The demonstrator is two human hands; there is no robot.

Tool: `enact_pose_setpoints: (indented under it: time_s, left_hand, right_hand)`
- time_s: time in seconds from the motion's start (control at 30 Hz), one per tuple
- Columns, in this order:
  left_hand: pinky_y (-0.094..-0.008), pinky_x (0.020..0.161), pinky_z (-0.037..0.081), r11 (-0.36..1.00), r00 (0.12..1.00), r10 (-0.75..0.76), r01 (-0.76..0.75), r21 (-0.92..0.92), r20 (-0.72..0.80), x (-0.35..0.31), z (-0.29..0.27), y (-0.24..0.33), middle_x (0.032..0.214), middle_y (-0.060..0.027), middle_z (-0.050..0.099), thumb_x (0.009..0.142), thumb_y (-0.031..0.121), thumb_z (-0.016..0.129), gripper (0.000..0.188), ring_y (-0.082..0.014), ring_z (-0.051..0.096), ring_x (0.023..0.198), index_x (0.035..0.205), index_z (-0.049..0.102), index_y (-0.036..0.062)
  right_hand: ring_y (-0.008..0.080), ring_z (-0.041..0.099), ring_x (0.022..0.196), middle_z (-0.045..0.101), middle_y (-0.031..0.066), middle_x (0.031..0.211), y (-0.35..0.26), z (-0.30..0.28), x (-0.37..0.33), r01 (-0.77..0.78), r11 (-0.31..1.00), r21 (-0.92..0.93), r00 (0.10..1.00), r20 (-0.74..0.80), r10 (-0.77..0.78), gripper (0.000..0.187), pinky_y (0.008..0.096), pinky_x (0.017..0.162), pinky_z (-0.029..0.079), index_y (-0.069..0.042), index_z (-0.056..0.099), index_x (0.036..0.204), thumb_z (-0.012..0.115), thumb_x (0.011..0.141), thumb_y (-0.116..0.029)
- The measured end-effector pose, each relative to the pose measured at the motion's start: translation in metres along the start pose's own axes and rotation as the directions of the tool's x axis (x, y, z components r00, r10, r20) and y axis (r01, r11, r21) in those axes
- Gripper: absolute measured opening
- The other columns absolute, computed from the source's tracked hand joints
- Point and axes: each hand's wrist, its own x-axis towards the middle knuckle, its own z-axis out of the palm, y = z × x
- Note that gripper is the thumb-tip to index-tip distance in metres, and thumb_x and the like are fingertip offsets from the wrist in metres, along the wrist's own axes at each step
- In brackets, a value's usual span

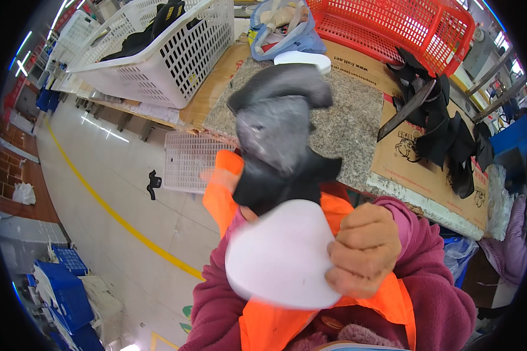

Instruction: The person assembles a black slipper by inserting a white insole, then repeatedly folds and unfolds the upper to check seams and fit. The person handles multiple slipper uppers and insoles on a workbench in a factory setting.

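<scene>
My right hand (366,251) is closed, its fingers gripping the edge of a smooth white rounded pad (281,254) in front of my chest. Just beyond the pad is a soft black piece with a grey, slightly shiny middle (275,128), smeared by motion; its kind is unclear. My left hand (229,177) is by the left edge of that piece, mostly hidden and blurred, so its fingers and hold cannot be made out. Another white pad (303,61) lies on the far part of the grey speckled slab (351,137).
A white plastic basket (152,73) with black pieces stands far left. At the far right are a red basket (392,29) and black scraps (445,134) on cardboard, beside a metal bar (407,111). A blue bag (287,32) sits beyond the slab; a pale crate (193,161) is below.
</scene>
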Motion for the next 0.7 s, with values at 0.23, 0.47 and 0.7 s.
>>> enact_pose_setpoints:
  time_s: [0.23,0.47,0.7]
  left_hand:
    - [-0.0433,0.1,0.048,1.0,1.0,-0.006,0.006,0.004,0.02,0.001,0.004,-0.001,0.133,-0.0152,0.057,0.079,0.046,0.067,0.076,-0.0299,0.058,0.118,0.138,0.048,0.0026]
    - [-0.043,0.1,0.048,0.999,0.999,-0.012,0.011,0.036,0.034,-0.003,0.007,-0.005,0.133,-0.0153,0.057,0.077,0.043,0.07,0.077,-0.0299,0.058,0.118,0.138,0.048,0.0021]
    - [-0.0428,0.099,0.049,0.996,0.998,-0.011,0.006,0.088,0.059,-0.008,0.009,-0.005,0.133,-0.0154,0.057,0.074,0.04,0.073,0.078,-0.0299,0.059,0.118,0.137,0.049,0.0016]
  right_hand:
    - [0.0183,0.056,0.064,0.063,0.01,0.087,-0.003,0.004,-0.005,-0.58,0.81,0.084,0.792,-0.176,0.585,0.009,0.0277,0.057,0.045,-0.003,0.061,0.1,0.058,0.092,-0.006]
    - [0.0076,0.049,0.068,0.06,0.004,0.085,0.002,0.03,-0.024,-0.64,0.654,0.404,0.508,-0.416,0.754,0.012,0.0227,0.06,0.041,-0.002,0.056,0.1,0.061,0.099,-0.013]
    - [0.0056,0.047,0.069,0.058,0.0029,0.085,0.004,0.031,-0.027,-0.661,0.666,0.345,0.511,-0.443,0.737,0.013,0.0208,0.061,0.039,-0.002,0.056,0.103,0.061,0.099,-0.013]
